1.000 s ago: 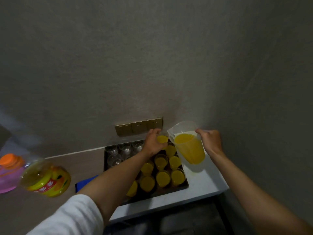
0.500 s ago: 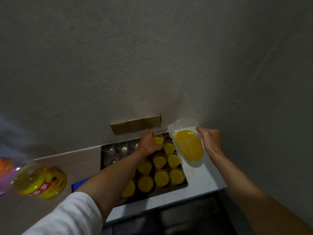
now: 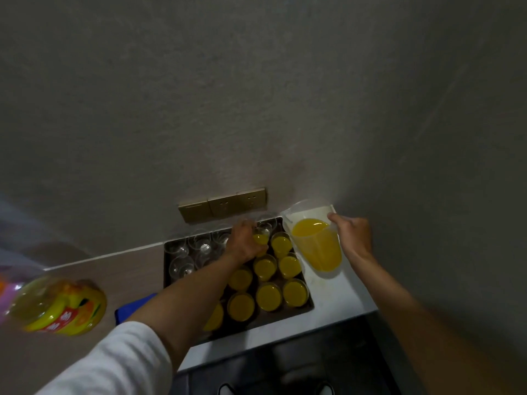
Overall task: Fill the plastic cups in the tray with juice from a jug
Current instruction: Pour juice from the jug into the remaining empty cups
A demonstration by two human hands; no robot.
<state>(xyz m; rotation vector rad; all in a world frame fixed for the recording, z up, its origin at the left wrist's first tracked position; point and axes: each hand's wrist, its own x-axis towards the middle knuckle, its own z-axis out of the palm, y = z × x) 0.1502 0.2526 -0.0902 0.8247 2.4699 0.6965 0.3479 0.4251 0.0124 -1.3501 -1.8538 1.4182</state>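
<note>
A clear jug of orange juice hangs tilted just right of the dark tray, the right hand wrapped round its handle. The left hand grips a part-filled cup in the tray's back rows, beside empty cups. Tipping the jug further before its spout reaches a cup could spill juice onto the white counter.

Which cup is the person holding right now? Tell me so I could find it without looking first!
Find the dark tray on the counter under the gold wall sockets. Go to its far right corner, next to the clear jug of orange juice. The cup is the one the left hand grips: it is only partly filled, while the cups in front are full and those to its left are empty.
</note>
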